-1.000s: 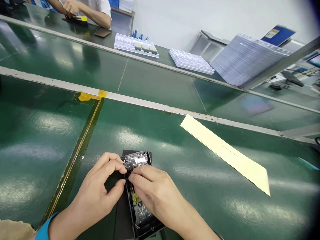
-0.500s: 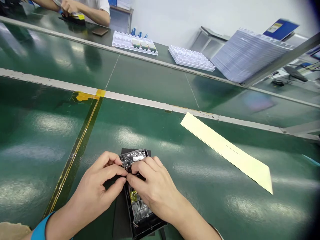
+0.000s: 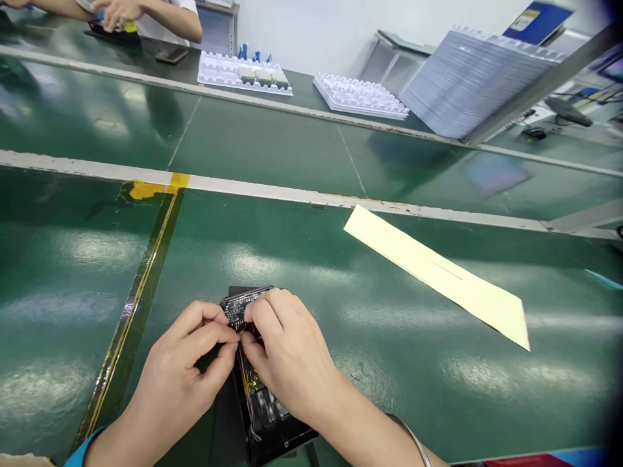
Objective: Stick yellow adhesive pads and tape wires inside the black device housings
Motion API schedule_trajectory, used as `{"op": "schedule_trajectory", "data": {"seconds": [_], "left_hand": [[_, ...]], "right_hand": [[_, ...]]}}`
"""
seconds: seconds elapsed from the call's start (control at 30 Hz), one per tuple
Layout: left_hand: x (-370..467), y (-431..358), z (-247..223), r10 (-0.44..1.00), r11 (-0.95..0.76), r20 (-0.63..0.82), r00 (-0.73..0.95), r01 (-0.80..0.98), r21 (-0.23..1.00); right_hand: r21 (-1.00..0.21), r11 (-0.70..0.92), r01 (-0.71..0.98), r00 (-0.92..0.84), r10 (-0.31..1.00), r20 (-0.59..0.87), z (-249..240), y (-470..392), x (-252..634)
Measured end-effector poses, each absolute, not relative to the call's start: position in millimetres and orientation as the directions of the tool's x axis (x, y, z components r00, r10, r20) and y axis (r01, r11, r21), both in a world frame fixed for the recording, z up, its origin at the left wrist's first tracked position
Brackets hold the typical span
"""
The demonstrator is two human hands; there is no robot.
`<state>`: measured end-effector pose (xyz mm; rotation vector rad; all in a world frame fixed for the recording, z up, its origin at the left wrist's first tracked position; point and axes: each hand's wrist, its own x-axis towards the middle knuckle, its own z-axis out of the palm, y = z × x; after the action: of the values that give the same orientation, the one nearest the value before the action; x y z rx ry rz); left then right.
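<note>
A black device casing [image 3: 277,440] lies open at the lower middle. Inside it, yellow tape [image 3: 252,381], thin wires [image 3: 250,412] and a dark wrapped block [image 3: 267,407] show. At its far end sits a tilted dark circuit board [image 3: 237,307] with small parts. My left hand [image 3: 180,363] pinches at the board's lower left corner; what its fingertips hold is too small to make out. My right hand [image 3: 292,357] is closed at the board, index finger on its face and thumb at the lower edge, hiding the board's right part.
A folded cream paper strip [image 3: 438,275] lies to the right on the green bench. Past the white ledge [image 3: 243,188], a co-worker's hand [image 3: 119,11] works on a dark item. White trays [image 3: 360,97] and a tall tray stack [image 3: 477,81] stand along the back.
The view has shifted a little. My right hand has tipped forward over the circuit board and covers more of it. The left hand keeps its pinch. The co-worker's hand has opened more.
</note>
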<state>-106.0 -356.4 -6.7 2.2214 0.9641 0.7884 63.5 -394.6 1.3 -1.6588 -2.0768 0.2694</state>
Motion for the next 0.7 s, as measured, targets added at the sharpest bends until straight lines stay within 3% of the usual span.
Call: {"op": "schedule_trajectory", "data": {"seconds": [0.13, 0.3, 0.37, 0.5, 0.7], "left_hand": [[-112.2, -361.1, -8.7, 0.693, -0.696, 0.325, 0.644, 0.478, 0.536], [-118.1, -359.9, 0.8, 0.342, -0.932, 0.327, 0.881, 0.363, -0.004], [-115.4, -356.3, 8.6, 0.26, -0.946, 0.275, 0.926, 0.301, -0.122], [-105.6, -350.7, 19.5, 0.227, -0.95, 0.162, 0.96, 0.255, -0.183], [-100.6, -349.7, 16.7, 0.245, -0.944, 0.18, 0.953, 0.277, -0.181]], "right_hand": [[-0.342, 0.234, 0.91, -0.172, 0.964, 0.203, 4.5, -391.6, 63.4], [-0.309, 0.278, 0.909, -0.215, 0.951, 0.222, 2.7, -388.9, 64.5], [-0.319, 0.296, 0.9, -0.22, 0.942, 0.252, 1.6, -388.7, 65.8], [-0.343, 0.358, 0.869, -0.276, 0.924, 0.265, 2.2, -391.2, 71.1], [-0.394, 0.359, 0.846, -0.288, 0.93, 0.227, 4.7, -395.9, 71.9]]}}
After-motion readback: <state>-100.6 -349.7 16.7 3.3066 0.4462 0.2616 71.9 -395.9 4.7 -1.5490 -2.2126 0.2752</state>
